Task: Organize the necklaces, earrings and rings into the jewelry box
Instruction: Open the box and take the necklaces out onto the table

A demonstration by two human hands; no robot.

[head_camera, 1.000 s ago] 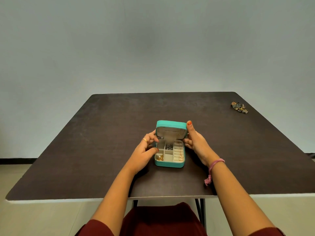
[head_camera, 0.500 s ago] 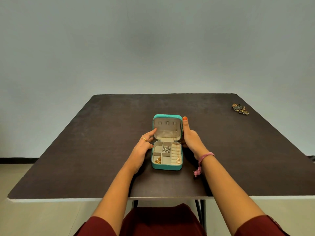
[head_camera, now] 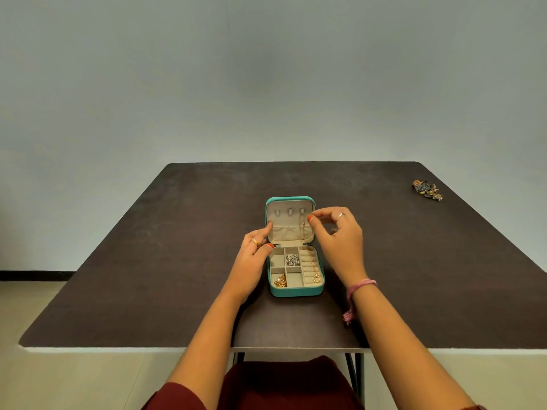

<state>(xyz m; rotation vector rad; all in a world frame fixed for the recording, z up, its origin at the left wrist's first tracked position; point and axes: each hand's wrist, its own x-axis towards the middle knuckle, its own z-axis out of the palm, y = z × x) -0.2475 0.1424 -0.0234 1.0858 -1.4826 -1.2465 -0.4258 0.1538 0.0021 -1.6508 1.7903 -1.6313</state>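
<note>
Lid now swung fully upright; right hand [head_camera: 340,241] has left the lid's edge and come round to its front.

Teal jewelry box [head_camera: 294,288] sits open mid-table [head_camera: 148,261]; no brand or writing readable. Left hand [head_camera: 254,255] steadies the lid's left edge, fingers together. Right thumb and forefinger pinch at a thin necklace chain [head_camera: 303,229] hanging inside the lid. Tray: silver pieces [head_camera: 292,259] centre, gold pieces [head_camera: 280,282] front-left, gold ring [head_camera: 316,278] front-right. Loose jewelry heap [head_camera: 427,189] lies far right of the box.

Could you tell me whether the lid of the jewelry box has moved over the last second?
Yes. The lid has swung up and back from half-closed to fully open, while the tray stays put.
</note>
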